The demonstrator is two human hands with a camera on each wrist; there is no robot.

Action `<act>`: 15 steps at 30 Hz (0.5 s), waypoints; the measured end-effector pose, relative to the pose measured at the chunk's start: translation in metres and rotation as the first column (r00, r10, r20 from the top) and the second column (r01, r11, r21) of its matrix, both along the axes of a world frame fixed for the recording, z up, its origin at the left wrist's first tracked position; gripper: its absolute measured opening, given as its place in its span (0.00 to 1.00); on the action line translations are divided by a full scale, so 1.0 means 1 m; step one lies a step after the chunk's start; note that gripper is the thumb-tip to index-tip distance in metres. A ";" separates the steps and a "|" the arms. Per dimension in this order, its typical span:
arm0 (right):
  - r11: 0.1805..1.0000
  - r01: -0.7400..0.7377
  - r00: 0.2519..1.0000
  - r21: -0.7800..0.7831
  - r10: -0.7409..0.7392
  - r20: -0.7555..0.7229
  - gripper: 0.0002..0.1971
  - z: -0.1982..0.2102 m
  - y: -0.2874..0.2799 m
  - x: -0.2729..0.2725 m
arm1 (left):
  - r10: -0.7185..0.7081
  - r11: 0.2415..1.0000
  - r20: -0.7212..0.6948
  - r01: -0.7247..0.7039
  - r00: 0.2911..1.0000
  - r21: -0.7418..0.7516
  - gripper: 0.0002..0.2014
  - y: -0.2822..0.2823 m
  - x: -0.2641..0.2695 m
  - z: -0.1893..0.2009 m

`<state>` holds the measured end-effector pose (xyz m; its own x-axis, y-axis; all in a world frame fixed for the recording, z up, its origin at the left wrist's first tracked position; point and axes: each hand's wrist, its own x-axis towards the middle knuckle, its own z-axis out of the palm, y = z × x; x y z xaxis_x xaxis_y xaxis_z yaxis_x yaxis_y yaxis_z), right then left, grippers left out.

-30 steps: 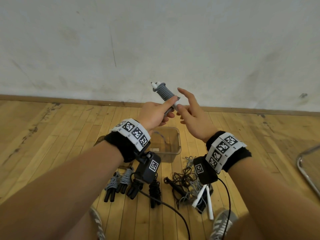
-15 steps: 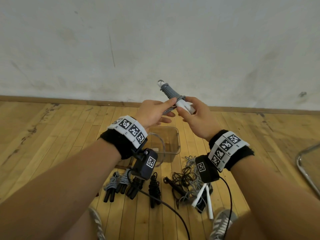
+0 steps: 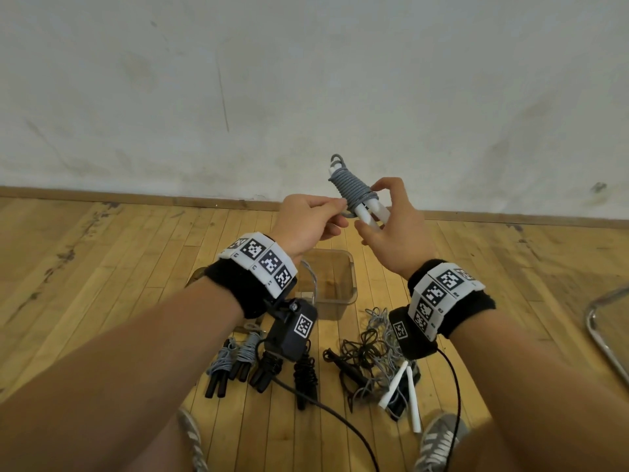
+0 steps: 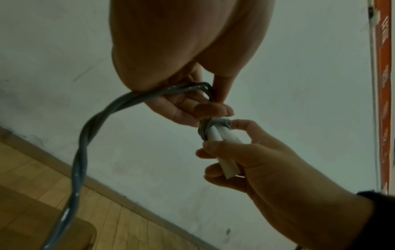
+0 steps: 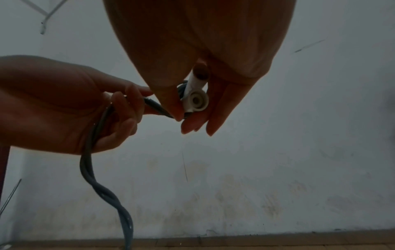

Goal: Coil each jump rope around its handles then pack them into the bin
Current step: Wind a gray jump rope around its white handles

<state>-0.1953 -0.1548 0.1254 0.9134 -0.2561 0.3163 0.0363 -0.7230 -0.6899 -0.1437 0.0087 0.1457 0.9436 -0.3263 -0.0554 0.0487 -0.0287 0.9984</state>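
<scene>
Left hand pinches grey rope at nine o'clock of white handles gripped by right hand; slack could unravel the coils.

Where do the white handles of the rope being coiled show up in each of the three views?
Head: white handles just above centre, between both hands, grey coil above.
Left wrist: right of centre, held by the right hand.
Right wrist: upper centre, seen end-on.
Shared landmark: the left hand gripping the loose grey rope.
</scene>
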 end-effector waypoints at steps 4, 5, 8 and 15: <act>0.996 -0.074 0.997 -0.047 0.074 -0.001 0.26 -0.003 0.000 0.001 | 0.013 0.999 -0.052 -0.015 0.999 -0.031 0.12 -0.001 -0.001 0.001; 0.995 -0.089 0.996 -0.049 0.090 0.008 0.26 -0.004 0.001 0.002 | 0.012 0.999 -0.066 -0.015 0.998 -0.045 0.12 -0.001 -0.002 0.002; 0.986 -0.166 0.986 0.004 0.166 -0.013 0.20 -0.004 0.009 0.000 | 0.005 0.998 -0.086 -0.009 0.996 -0.055 0.13 0.001 -0.003 0.003; 0.965 -0.249 0.968 0.083 0.250 -0.002 0.10 0.001 0.018 -0.007 | 0.054 0.998 -0.098 -0.058 0.994 -0.038 0.20 0.004 -0.003 0.002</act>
